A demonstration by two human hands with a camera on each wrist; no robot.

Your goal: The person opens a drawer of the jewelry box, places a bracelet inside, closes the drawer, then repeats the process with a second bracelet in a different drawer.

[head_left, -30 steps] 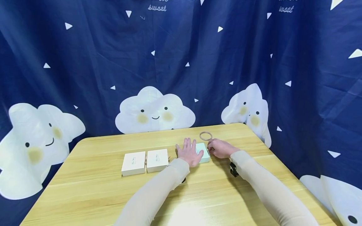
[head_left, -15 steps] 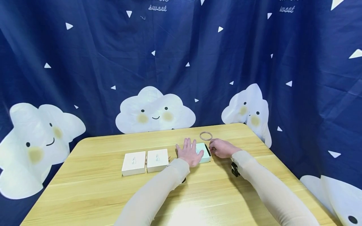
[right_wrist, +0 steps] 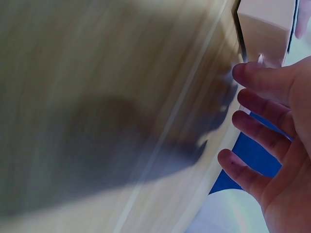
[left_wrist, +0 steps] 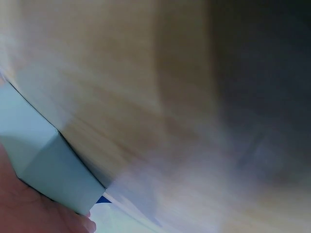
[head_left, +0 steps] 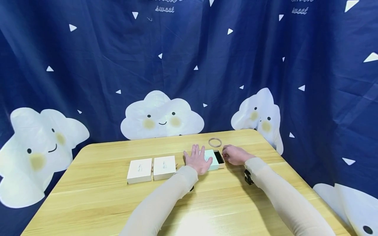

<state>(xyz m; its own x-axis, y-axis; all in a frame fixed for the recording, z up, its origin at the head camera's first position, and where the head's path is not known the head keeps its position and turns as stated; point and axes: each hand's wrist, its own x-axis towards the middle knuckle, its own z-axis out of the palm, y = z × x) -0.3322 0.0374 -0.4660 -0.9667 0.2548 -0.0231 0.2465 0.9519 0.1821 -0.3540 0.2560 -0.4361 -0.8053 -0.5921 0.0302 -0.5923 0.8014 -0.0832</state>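
Note:
A mint-green drawer box [head_left: 211, 156] lies on the table under my left hand [head_left: 197, 160], whose fingers are straight and spread across its top. From the box's right side protrudes its inner drawer [head_left: 219, 157], brownish-pink outside and dark inside. My right hand [head_left: 234, 155] is at the drawer's outer end. In the right wrist view the thumb and forefinger pinch at a small pull tab [right_wrist: 260, 58] on the drawer's pinkish front [right_wrist: 265, 31]; most of the tab is hidden. The left wrist view has the green box [left_wrist: 63, 170] against the left hand [left_wrist: 39, 208].
Two white lidded boxes [head_left: 140, 170] with fine lettering sit side by side at the left. A thin brownish-pink ring [head_left: 215, 142] lies behind the drawer box. The wooden table [head_left: 103, 203] reaches back to a dark blue curtain [head_left: 177, 65] with clouds.
My right hand has moved rightward, and the drawer has slid out of the green box, showing its dark inside. The left hand has stayed on the box.

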